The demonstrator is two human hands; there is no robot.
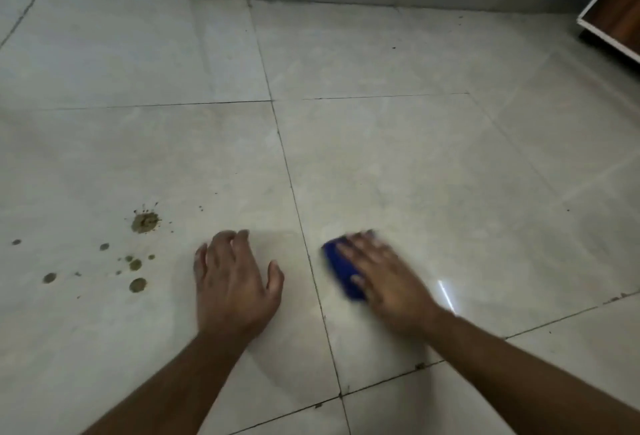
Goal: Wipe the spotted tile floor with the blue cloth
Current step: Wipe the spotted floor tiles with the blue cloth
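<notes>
Blue cloth [341, 270] under right hand [384, 282]; no writing legible.

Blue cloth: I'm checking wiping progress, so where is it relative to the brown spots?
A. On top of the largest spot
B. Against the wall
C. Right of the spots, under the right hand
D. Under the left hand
C: the blue cloth lies under the right hand, across the grout line from the brown spots, which lie beyond the left hand.

No readable text anywhere, no labels, brands, numbers or signs showed on any surface, nothing legible from where I stood.
</notes>
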